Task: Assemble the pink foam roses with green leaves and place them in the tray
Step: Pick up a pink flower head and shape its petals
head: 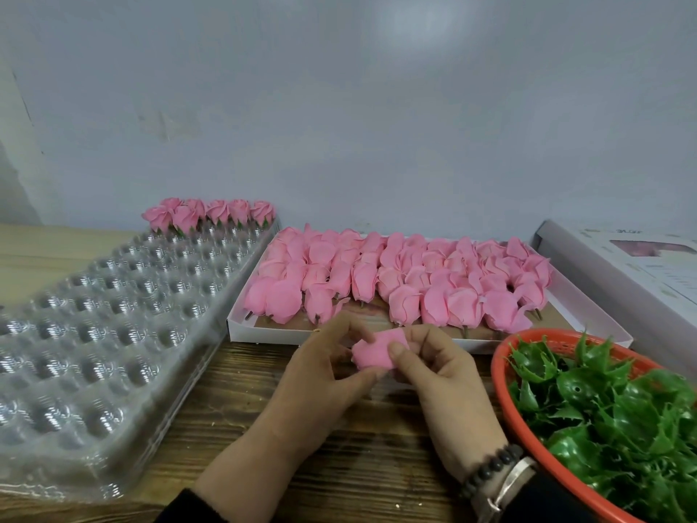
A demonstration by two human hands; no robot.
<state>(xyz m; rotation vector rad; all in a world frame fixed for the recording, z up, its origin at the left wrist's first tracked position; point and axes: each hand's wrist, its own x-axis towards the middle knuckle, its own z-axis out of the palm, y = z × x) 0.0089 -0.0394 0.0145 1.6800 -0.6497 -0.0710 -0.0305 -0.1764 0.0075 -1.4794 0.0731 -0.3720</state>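
Note:
A pink foam rose [373, 354] is held over the wooden table between both hands. My left hand [324, 375] pinches it from the left, and my right hand [441, 386] pinches it from the right with the thumb on top. Green plastic leaves [603, 405] fill a red basket [501, 375] at the right. A white box [241, 326] behind the hands holds several bare pink roses [396, 281]. The clear plastic tray [98, 334] at the left has a row of finished roses with green leaves [211, 215] along its far end.
A white cardboard box [633, 266] lies at the far right by the grey wall. The wooden table [241, 409] shows between the tray and the basket. A dark bead bracelet and a watch [498, 473] sit on my right wrist.

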